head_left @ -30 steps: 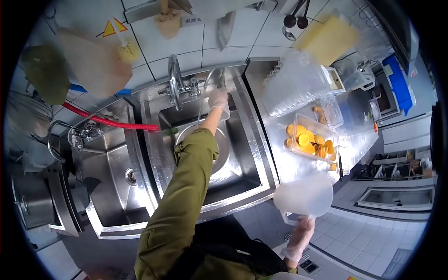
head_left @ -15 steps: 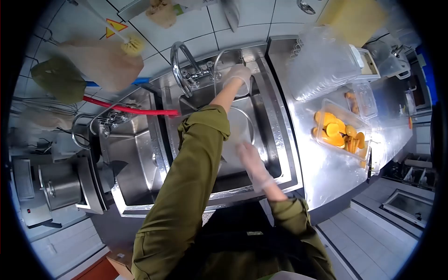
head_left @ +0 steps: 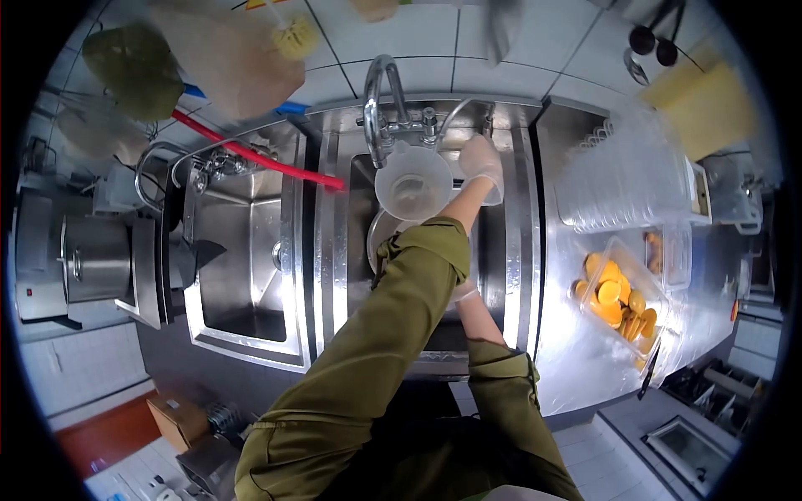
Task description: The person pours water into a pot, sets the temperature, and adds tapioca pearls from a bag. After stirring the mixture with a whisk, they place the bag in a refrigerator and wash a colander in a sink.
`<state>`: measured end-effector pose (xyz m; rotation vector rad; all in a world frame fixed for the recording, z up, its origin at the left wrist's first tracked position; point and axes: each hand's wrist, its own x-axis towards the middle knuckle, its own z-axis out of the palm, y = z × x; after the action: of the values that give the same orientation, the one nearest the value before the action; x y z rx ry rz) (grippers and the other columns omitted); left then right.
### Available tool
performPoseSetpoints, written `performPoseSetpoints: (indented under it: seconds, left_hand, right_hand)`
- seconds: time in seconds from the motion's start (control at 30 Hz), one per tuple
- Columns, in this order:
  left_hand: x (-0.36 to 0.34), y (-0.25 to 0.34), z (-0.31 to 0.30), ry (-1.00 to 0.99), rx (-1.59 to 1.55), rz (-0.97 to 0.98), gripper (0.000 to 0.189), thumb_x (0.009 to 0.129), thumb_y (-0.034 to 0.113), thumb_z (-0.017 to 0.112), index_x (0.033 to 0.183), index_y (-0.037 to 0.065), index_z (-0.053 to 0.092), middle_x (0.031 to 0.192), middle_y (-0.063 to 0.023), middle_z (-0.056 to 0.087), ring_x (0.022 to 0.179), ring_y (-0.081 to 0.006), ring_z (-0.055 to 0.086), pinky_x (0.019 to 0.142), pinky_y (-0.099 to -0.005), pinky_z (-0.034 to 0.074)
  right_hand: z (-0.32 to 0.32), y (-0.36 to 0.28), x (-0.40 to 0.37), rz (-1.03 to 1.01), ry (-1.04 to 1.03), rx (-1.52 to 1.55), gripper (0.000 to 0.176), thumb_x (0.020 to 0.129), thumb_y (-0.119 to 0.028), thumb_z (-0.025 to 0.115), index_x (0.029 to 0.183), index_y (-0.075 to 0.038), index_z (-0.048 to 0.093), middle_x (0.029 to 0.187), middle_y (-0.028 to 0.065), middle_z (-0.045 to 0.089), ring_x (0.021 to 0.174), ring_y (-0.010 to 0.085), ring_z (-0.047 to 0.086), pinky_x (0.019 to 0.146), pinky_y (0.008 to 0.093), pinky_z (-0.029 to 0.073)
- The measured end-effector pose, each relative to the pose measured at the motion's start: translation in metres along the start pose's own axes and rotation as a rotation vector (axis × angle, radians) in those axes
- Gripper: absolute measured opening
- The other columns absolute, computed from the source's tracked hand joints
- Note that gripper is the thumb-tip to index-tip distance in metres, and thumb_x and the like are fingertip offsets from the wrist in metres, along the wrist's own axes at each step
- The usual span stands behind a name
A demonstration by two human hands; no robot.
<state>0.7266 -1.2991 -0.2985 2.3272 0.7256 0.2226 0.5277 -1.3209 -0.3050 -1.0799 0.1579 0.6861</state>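
Observation:
My left hand (head_left: 482,160), in a clear glove, reaches to the back right of the middle sink, just below a thin curved pipe (head_left: 464,104). Its fingers look curled, and what they grip is hidden. Under the large curved tap (head_left: 376,108) is a translucent plastic jug (head_left: 413,188), seen from above. Most of my right hand (head_left: 464,289) lies behind my left sleeve; only its gloved wrist end shows, so its fingers and any hold on the jug are hidden. Below the jug, a round metal rim (head_left: 373,242) shows in the sink.
A second sink (head_left: 242,313) lies to the left, with a red hose (head_left: 259,159) above it. On the right counter (head_left: 576,359) are a tub of orange slices (head_left: 614,292), stacked clear containers (head_left: 614,184) and a knife (head_left: 647,376). A steel pot (head_left: 96,259) stands far left.
The view has shifted left, moving the scene rightward. The translucent jug now shows clearly under the tap. My right hand has gone behind my left sleeve; my left hand remains at the sink's back right.

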Motion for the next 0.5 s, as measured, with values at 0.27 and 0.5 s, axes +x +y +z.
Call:
performPoseSetpoints:
  seconds: [0.27,0.5]
  left_hand:
    - [0.004,-0.008,0.009,-0.010,-0.167,-0.186,0.035,0.085,0.029,0.044,0.077,0.001,0.062,0.078,-0.0209,0.063,0.076,-0.0350,0.062,0.069,-0.0435,0.049]
    - [0.004,-0.006,0.008,-0.023,-0.294,-0.311,0.035,0.086,0.029,0.042,0.077,0.001,0.061,0.079,-0.0214,0.063,0.076,-0.0357,0.062,0.070,-0.0441,0.049]
  right_hand:
    - [-0.017,0.018,0.002,-0.133,-0.168,-0.188,0.037,0.091,-0.017,0.043,0.126,-0.006,0.038,0.118,0.0071,0.047,0.105,0.0177,0.046,0.089,0.0287,0.038]
    - [-0.014,0.026,0.005,-0.214,-0.233,-0.336,0.038,0.091,-0.016,0.043,0.127,-0.006,0.036,0.119,0.0069,0.046,0.108,0.0180,0.044,0.091,0.0290,0.036]
